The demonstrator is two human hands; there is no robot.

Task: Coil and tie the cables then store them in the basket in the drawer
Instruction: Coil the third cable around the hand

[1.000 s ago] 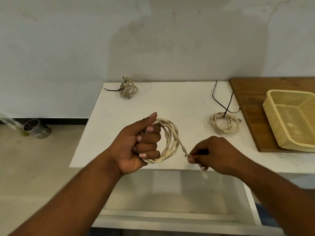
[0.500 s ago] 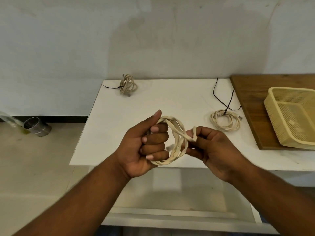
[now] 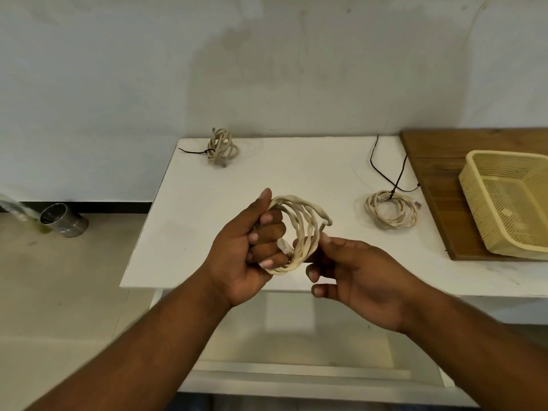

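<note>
Cable coil (image 3: 301,229) gripped by left hand (image 3: 246,256), pinched by right hand (image 3: 361,274).

The white counter (image 3: 296,167) carries a tied cable bundle (image 3: 221,146) at the back, a loose coil (image 3: 391,209), and a wooden board (image 3: 430,161).

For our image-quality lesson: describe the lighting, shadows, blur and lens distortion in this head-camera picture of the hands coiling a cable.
Head view: soft, even light, no glare on the table; faint shadows, it shades the open drawer; left hand, right hand and their coil slightly soft, perhaps motion; wide-angle stretch enlarges the forearms at the lower corners; basket cropped at right.
</note>
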